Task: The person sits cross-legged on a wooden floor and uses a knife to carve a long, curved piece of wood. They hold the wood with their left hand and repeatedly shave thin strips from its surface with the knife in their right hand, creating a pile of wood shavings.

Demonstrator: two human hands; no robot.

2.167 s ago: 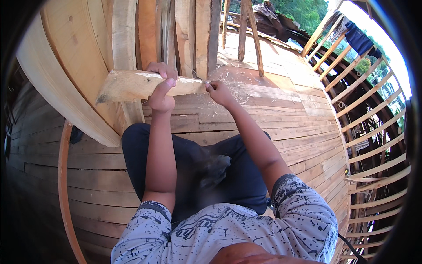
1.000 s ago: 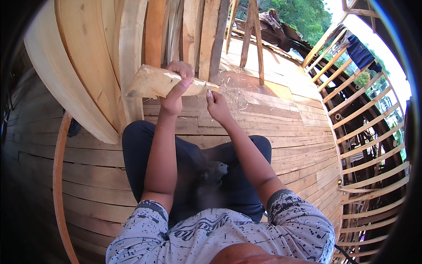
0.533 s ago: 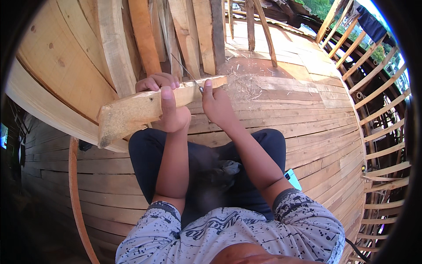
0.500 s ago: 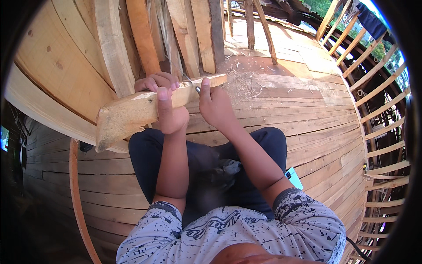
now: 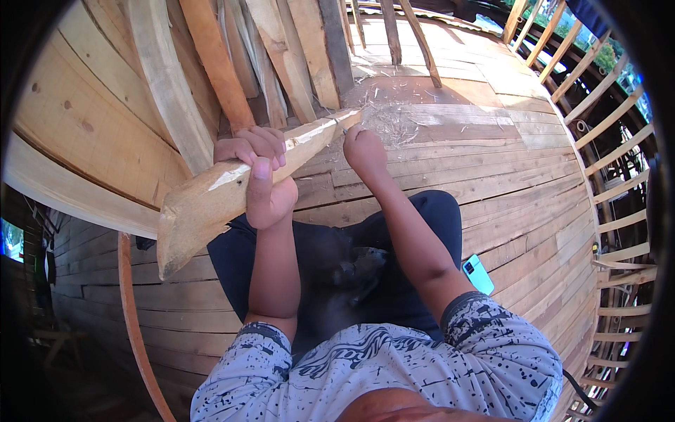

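Observation:
A thick length of pale wood [image 5: 197, 200] slants across in front of me, its blunt, angled end near at left and its narrow end far at right. My left hand [image 5: 264, 172] is wrapped round its middle, thumb on the near side. Close beside the narrow end, my right hand [image 5: 365, 151] is closed in a fist round a slim knife [image 5: 345, 131]. Only a small metal bit of the knife shows; its blade is hard to make out. Along the wood's upper edge runs a bright, freshly cut strip.
Wood shavings [image 5: 397, 130] lie scattered on the plank floor [image 5: 506, 218] past the narrow end. Several boards [image 5: 218, 63] lean upright at the far left. A light-blue phone [image 5: 478, 274] rests by my right knee. Wooden railing slats [image 5: 619, 225] line the right side.
My right hand has moved away and to the right along the wood toward its narrow end. The wood's blunt end has swung down nearer to me, with my left hand still gripping it.

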